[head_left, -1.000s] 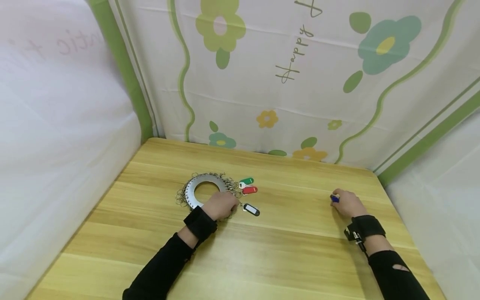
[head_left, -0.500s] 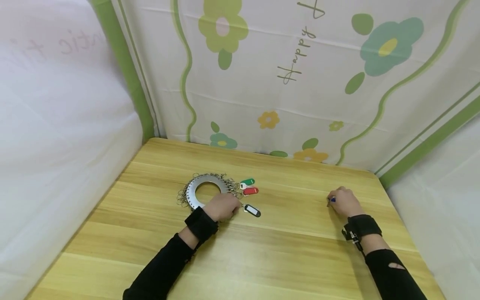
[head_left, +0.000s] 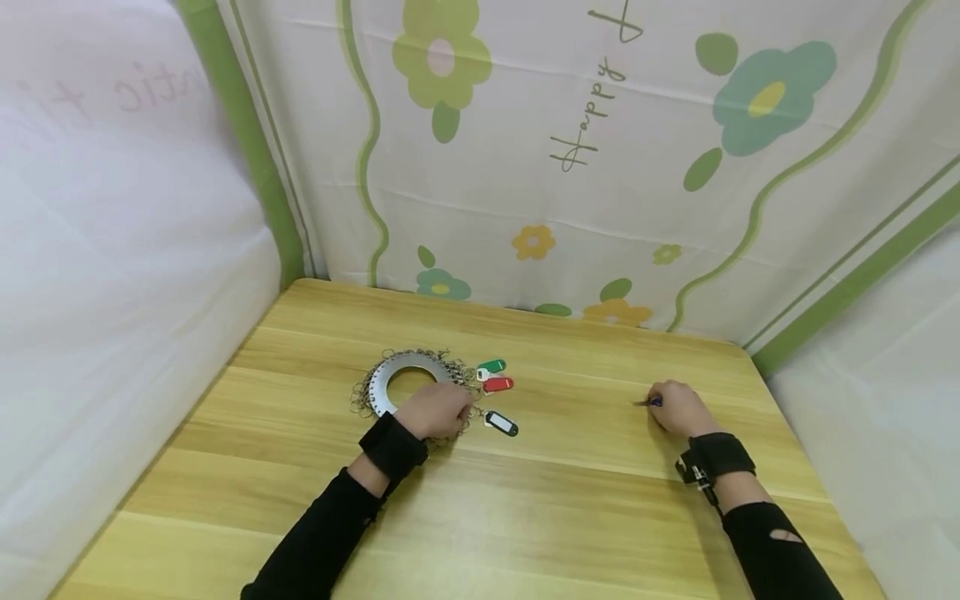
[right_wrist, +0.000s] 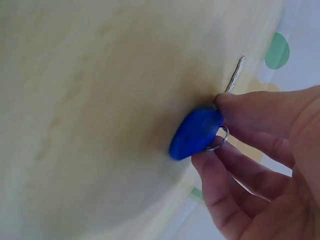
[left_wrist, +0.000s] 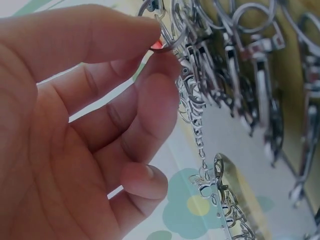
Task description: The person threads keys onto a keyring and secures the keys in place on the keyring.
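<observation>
Blue tag (right_wrist: pixel 195 134): right hand (head_left: pixel 677 408) is pinching it, carrying it leftward since a second ago.
Metal ring clip (left_wrist: pixel 167 37): left hand (head_left: pixel 437 412) is pinching it steady, awaiting the tag.

A wooden table (head_left: pixel 525 517) with pale yellow grain fills the lower half of the head view. Behind the table's far edge hangs a white backdrop cloth (head_left: pixel 570 208) printed with wavy green lines, a large lime flower (head_left: pixel 441 58) above the table's left part and a teal flower with a yellow centre (head_left: pixel 772 90) above its right part. Between those two flowers runs slanted handwriting (head_left: pixel 592 108) reading "Happy". Small yellow and teal blossoms sit just above the table's far edge. To the left of the table stands a plain white panel (head_left: pixel 112 250) with a green border strip (head_left: pixel 255 158), and to the right of the table another white panel (head_left: pixel 885 375).
</observation>
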{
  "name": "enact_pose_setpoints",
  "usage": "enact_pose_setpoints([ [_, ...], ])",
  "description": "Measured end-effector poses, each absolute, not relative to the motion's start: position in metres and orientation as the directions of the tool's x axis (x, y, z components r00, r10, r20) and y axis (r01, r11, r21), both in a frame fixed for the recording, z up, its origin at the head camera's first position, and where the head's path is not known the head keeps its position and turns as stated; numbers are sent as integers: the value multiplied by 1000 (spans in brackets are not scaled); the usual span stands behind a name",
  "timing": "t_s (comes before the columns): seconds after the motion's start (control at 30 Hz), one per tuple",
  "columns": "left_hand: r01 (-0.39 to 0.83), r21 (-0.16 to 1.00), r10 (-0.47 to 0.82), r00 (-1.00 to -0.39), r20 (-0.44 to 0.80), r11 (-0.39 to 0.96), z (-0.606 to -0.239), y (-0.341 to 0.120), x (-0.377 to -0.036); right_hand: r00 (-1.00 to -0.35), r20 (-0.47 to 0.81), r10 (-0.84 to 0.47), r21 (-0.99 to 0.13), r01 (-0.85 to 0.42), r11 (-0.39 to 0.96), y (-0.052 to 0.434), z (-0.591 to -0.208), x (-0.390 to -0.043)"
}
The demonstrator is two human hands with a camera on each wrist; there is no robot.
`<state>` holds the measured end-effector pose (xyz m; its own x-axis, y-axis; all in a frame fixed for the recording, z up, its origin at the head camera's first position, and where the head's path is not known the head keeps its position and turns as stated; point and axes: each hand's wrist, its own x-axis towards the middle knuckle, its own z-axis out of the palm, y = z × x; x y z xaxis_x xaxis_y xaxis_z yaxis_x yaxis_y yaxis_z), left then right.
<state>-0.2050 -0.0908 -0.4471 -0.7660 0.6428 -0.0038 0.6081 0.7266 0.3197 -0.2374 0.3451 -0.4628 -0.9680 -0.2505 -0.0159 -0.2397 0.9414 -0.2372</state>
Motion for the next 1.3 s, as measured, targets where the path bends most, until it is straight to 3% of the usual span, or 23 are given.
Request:
enact_pose_setpoints([
  [0.6, 599, 319, 633, -774, -3, 734, -449, -92, -206, -986, -15, -165, -337, -150, 929, 351, -463, -232],
  [1.3, 637, 283, 657, -753, 30, 717, -444, -93, -204, -992, 27, -120, -225, -123, 967, 343, -460, -226],
])
